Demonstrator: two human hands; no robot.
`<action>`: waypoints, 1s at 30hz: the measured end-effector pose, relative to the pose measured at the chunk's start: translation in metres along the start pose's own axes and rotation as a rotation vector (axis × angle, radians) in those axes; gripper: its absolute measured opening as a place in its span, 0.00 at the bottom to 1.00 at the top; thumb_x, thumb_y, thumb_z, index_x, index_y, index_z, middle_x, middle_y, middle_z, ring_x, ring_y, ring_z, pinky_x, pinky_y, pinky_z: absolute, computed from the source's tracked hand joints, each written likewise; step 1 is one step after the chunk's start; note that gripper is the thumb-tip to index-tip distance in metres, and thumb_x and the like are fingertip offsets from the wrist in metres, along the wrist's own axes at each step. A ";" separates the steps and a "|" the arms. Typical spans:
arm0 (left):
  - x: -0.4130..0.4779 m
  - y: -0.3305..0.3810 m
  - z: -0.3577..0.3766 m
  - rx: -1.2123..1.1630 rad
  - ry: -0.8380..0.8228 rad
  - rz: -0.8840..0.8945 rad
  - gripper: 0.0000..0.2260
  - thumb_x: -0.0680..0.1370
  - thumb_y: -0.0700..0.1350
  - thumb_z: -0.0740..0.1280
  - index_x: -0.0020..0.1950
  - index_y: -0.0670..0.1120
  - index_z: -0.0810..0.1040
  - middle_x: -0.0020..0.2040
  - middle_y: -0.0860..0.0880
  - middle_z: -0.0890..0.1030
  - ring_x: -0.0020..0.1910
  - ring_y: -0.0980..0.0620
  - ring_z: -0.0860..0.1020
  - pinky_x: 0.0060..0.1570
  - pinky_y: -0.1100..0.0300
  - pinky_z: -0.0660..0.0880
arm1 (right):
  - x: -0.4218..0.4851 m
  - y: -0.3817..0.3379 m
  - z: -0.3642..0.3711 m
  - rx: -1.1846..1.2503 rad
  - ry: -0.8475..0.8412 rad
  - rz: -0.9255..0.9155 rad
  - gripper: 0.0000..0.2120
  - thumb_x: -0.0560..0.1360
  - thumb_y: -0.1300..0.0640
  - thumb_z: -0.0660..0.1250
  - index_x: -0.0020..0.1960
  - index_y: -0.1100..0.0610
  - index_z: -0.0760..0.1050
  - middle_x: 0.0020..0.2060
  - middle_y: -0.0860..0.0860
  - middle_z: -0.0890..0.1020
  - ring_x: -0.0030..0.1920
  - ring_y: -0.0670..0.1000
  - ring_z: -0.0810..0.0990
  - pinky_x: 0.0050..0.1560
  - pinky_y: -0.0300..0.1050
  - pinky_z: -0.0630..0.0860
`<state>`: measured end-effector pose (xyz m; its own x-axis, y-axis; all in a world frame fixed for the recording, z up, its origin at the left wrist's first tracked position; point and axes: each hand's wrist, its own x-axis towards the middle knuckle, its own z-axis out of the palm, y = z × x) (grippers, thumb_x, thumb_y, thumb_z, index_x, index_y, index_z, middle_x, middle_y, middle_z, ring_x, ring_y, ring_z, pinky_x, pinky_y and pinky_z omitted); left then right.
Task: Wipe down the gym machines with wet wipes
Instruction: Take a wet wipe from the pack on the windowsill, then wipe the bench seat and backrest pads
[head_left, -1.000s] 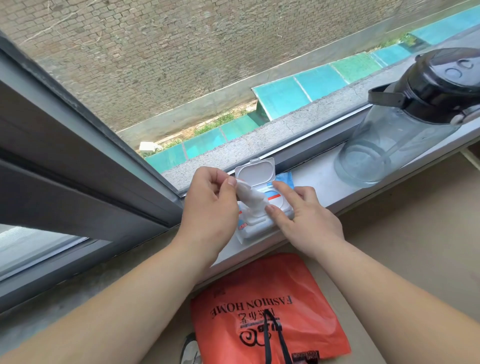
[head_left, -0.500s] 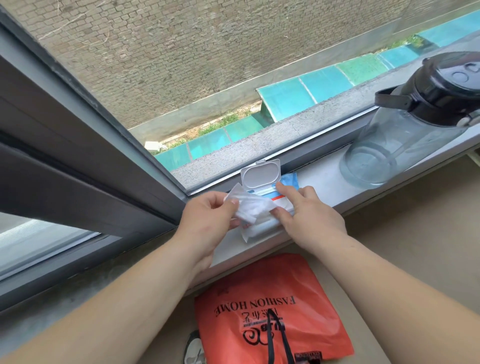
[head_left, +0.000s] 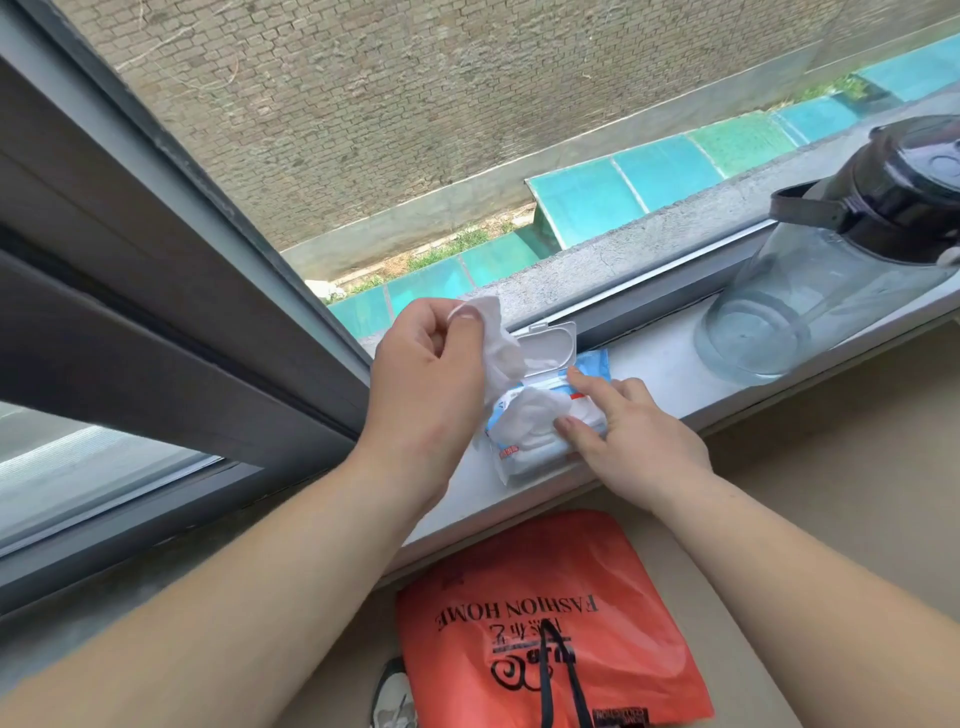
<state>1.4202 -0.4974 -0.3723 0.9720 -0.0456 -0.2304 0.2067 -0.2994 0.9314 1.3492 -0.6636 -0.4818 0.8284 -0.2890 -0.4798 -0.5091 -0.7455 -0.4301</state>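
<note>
A pack of wet wipes (head_left: 524, 452) lies on the white window sill (head_left: 660, 364), its white flip lid (head_left: 550, 348) standing open. My left hand (head_left: 426, 379) pinches a white wet wipe (head_left: 501, 353) and holds it above the pack; the wipe's lower end still reaches into the opening. My right hand (head_left: 623, 431) presses down on the right side of the pack with straight fingers. No gym machine is in view.
A large clear water jug (head_left: 810, 291) with a black lid stands on the sill to the right. An orange plastic bag (head_left: 545, 623) hangs below the sill. The dark window frame (head_left: 171, 312) runs along the left.
My left hand has lifted up and left, drawing the wipe further out of the pack. My right hand stays pressed on the pack.
</note>
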 end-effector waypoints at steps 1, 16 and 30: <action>-0.005 0.000 -0.001 -0.019 0.013 -0.019 0.08 0.84 0.48 0.63 0.47 0.48 0.78 0.38 0.51 0.78 0.36 0.55 0.74 0.38 0.63 0.72 | 0.001 0.001 -0.001 0.004 -0.010 -0.001 0.26 0.81 0.32 0.56 0.77 0.29 0.56 0.74 0.43 0.63 0.69 0.52 0.75 0.59 0.51 0.73; -0.135 0.129 -0.051 -0.145 -0.449 -0.179 0.09 0.85 0.42 0.62 0.54 0.40 0.80 0.42 0.47 0.86 0.39 0.53 0.82 0.40 0.59 0.79 | -0.204 -0.080 -0.139 1.176 0.084 -0.058 0.16 0.78 0.40 0.68 0.51 0.51 0.87 0.49 0.49 0.88 0.54 0.49 0.85 0.61 0.49 0.78; -0.333 0.230 -0.128 -0.091 -1.191 -0.091 0.14 0.73 0.47 0.79 0.54 0.43 0.82 0.49 0.36 0.85 0.45 0.46 0.82 0.45 0.52 0.78 | -0.527 -0.137 -0.176 0.992 0.617 0.134 0.15 0.75 0.41 0.68 0.39 0.52 0.77 0.29 0.47 0.77 0.33 0.46 0.72 0.37 0.45 0.70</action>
<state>1.1583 -0.4290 -0.0454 0.2490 -0.8959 -0.3680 0.3232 -0.2813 0.9036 1.0235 -0.5148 -0.0360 0.5886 -0.7746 -0.2314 -0.3337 0.0280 -0.9423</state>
